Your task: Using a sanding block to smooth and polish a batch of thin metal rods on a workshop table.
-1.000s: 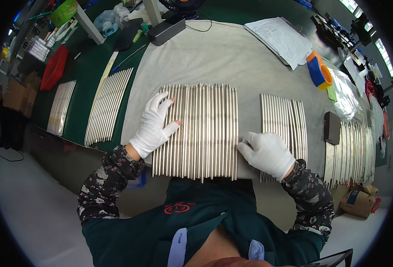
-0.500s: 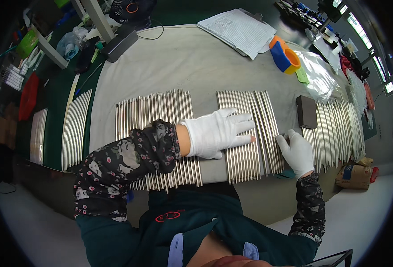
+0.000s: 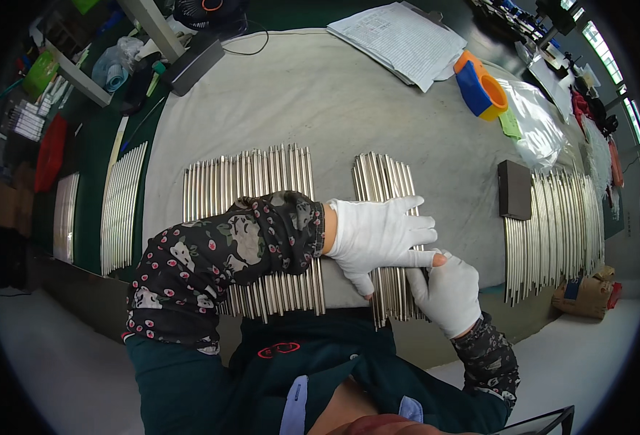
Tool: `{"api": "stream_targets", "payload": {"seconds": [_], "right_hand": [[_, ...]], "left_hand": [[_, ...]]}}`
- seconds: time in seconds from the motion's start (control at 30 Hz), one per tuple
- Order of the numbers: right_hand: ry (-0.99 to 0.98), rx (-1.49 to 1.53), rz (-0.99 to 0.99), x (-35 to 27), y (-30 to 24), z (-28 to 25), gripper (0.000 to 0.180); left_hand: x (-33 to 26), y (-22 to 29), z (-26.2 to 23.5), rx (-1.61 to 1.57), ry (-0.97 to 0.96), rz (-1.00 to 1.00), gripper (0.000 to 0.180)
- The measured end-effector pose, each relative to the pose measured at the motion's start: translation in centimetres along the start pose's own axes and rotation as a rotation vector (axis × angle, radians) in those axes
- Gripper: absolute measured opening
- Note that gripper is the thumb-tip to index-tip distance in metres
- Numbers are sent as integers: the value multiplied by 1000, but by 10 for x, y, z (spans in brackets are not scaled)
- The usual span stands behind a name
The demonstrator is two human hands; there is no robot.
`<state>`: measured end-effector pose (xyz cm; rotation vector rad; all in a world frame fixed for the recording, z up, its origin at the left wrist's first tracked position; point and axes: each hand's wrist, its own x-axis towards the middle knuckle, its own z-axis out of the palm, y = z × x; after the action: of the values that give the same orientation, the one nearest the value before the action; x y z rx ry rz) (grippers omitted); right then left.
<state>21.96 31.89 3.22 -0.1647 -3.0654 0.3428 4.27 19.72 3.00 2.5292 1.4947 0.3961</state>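
The left hand (image 3: 381, 235), in a white glove, is lying flat with fingers spread across the small bundle of metal rods (image 3: 386, 190), hiding the middle of those rods, and its patterned sleeve (image 3: 225, 261) is covering much of the wide row of rods (image 3: 251, 177) beside it. The right hand (image 3: 447, 290), also gloved, is sitting at the near end of the same bundle with its fingers loosely curled against the rod tips; whether it is pinching any rod is hard to tell, since the left hand is overlapping it. Compared with half a second ago, the left hand is resting in much the same place on the bundle, while the right hand has come in from farther right and is now touching the left. The rods are lying side by side on a grey cloth (image 3: 320, 101) covering the table, with another row of rods (image 3: 552, 225) well to the right, partly under a dark block (image 3: 514, 190). Farther back, papers (image 3: 403, 40) and a blue and orange roll (image 3: 481, 85) are sitting on the cloth, and more rods (image 3: 120, 210) are lying on a green surface at the left, bent by the lens.
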Motion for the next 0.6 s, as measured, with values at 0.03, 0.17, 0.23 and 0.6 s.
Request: {"api": "stream_targets", "payload": {"seconds": [0.03, 0.17, 0.23, 0.6], "right_hand": [[-17, 11, -5, -4, -1, -2, 28], [-268, 54, 26, -42, -5, -19, 38], [-409, 335, 153, -64, 6, -10, 45], [-822, 1992, 292, -58, 8, 36, 71]], "left_hand": [[0, 1, 1, -38, -75, -27, 104], [-5, 7, 8, 17, -43, -33, 95], [-2, 6, 7, 89, -20, 15, 89], [6, 24, 4, 217, -64, 84, 84]]}}
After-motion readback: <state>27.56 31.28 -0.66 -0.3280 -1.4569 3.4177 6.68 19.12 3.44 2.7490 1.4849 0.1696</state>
